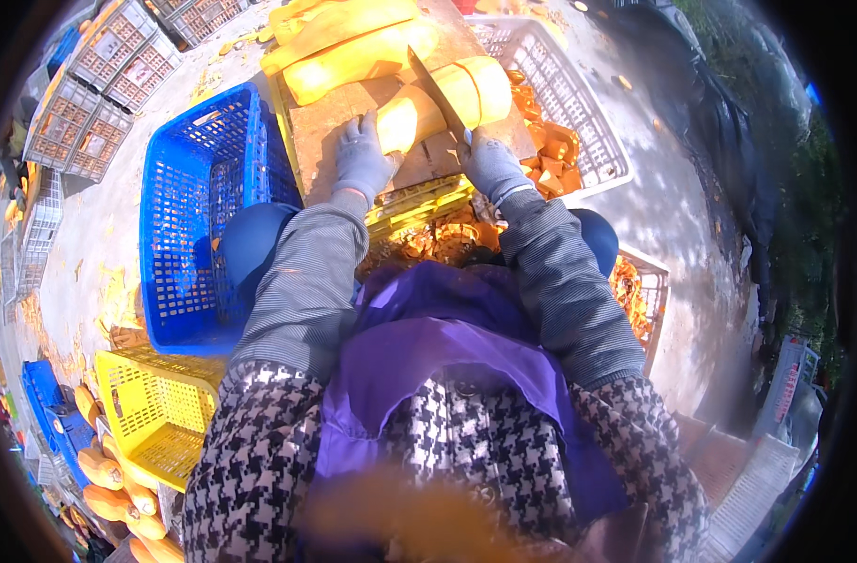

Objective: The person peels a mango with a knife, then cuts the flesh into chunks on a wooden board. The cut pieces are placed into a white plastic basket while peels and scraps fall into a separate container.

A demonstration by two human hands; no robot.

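My right hand (494, 163), in a grey glove, grips the handle of a long knife (432, 88). Its blade stands between a peeled squash piece (407, 118) and further thick pieces (479, 88) on a wooden board (326, 127). My left hand (362, 156), also gloved, rests against the near end of the left piece, fingers spread on the board. Long peeled squashes (351, 60) lie at the board's far side. To the board's right, orange chunks (554, 158) fill part of a white crate (601, 134).
A blue plastic crate (182, 232) is at my left, with a yellow crate (157, 412) behind it. Orange peelings (446, 239) lie below the board. Whole squashes (112, 485) are at lower left; another crate (657, 302) holds peelings at my right. Stacked crates (112, 63) stand at upper left.
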